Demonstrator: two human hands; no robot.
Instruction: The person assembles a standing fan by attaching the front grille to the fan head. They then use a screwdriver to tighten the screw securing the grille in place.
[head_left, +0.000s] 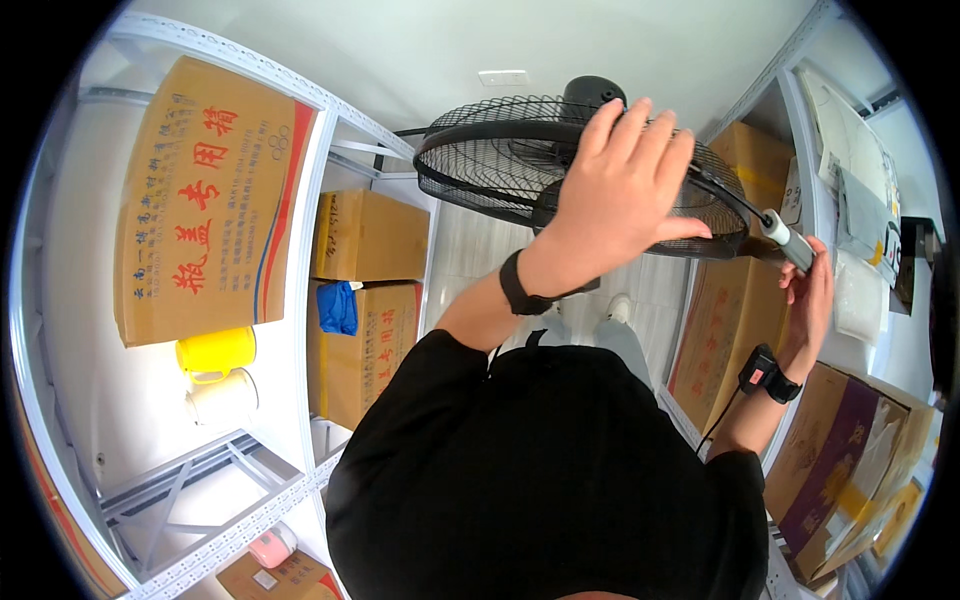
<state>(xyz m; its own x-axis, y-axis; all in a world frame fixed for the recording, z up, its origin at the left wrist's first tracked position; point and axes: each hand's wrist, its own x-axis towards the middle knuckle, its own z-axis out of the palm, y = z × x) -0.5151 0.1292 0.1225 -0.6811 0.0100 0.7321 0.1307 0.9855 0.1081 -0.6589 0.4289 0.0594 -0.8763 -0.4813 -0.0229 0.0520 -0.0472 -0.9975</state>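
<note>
A black fan point(480, 165) with a round wire guard tilts in front of me, its dark motor housing point(595, 92) behind the guard. My left hand point(630, 175) is over the guard, fingers outstretched and thumb apart. Whether the palm touches the wires, I cannot tell. The fingers of my right hand point(815, 295) close round the end of a grey-and-white handle point(788, 240) to the right of the fan. From that handle a thin black shaft runs to the guard's right side. The tool's tip is hard to make out against the wires.
Metal shelving point(315, 230) on the left holds a large cardboard box point(215, 200), a yellow mug point(218, 353), a white mug point(222, 398) and a blue bag point(337, 307). On the right, shelves carry an opened carton point(830, 460) and a clear plastic packet point(858, 295).
</note>
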